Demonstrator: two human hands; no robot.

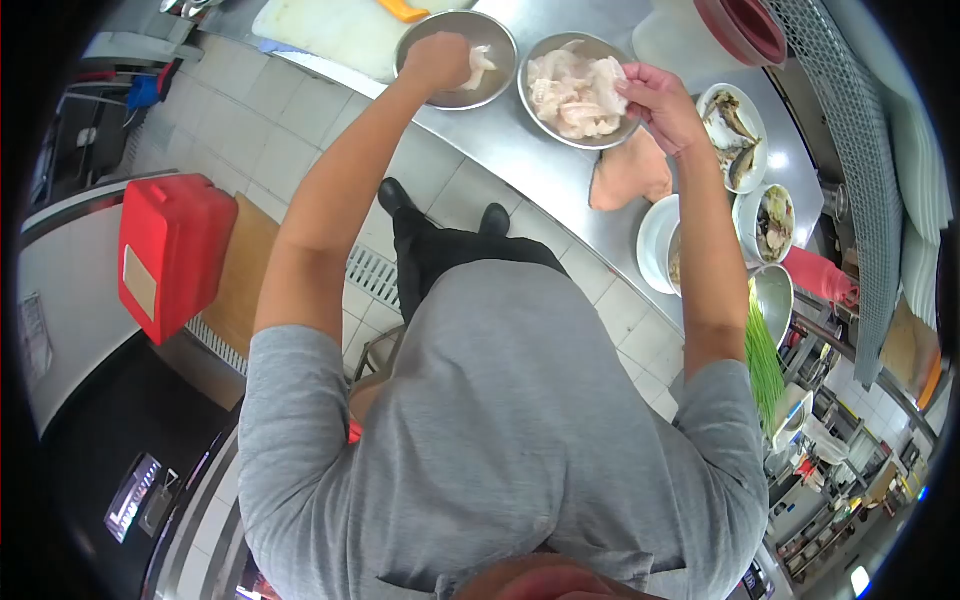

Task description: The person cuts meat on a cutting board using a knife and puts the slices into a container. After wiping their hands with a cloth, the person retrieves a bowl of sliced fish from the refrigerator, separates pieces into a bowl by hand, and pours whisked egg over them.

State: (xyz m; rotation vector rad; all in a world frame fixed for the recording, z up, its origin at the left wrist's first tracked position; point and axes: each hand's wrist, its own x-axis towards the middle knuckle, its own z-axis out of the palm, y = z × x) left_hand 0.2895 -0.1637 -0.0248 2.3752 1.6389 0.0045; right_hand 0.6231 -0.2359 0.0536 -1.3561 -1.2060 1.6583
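Note:
My left hand (438, 62) is closed over the left metal bowl (413, 88), with a small pale, whitish piece (481, 67) beside its fingers. What its fingers hold is hidden. In the metal bowl (534, 112) to the right lies a heap of pale, whitish pieces (568, 92). My right hand (662, 103) pinches one pale piece (608, 88) at the right side of that heap. Just below this bowl, a pinkish-tan piece (630, 172) lies on the steel counter (500, 140).
A cutting board (325, 38) with a yellow-handled tool (404, 10) is at the upper left. Dishes of food, including a white plate (755, 122), stand on the right. Green stalks (765, 365) lie below them. A red container (175, 250) stands far left.

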